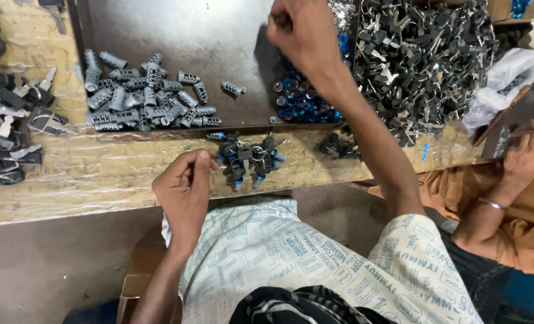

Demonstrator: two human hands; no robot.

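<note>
Scanning from your left, you meet first the heap of grey cylinders [147, 96] on the dark tray [219, 36], most of them lying flat with their long axes running roughly left to right. Just below the tray's front edge, on the film-wrapped tabletop [87, 174], your left hand [186, 189] sits with thumb and fingertips pinched together; whether a small part is caught in that grip, you cannot tell from this view. Directly to its right, almost touching the fingertips, lies the small cluster of black and blue assembled pieces [246, 159], so your left hand is by far the nearer one to it.

Further right, your right hand [306, 33] is raised over the far edge of the tray, fingers curled shut, above the pile of blue-capped parts [303, 99]; what that grip holds is hidden. It stands well apart from the cluster by your left hand. Beyond lies the big heap of black keys [423, 60], and at the far right another person's hand [528, 153] rests near the tabletop's edge.
</note>
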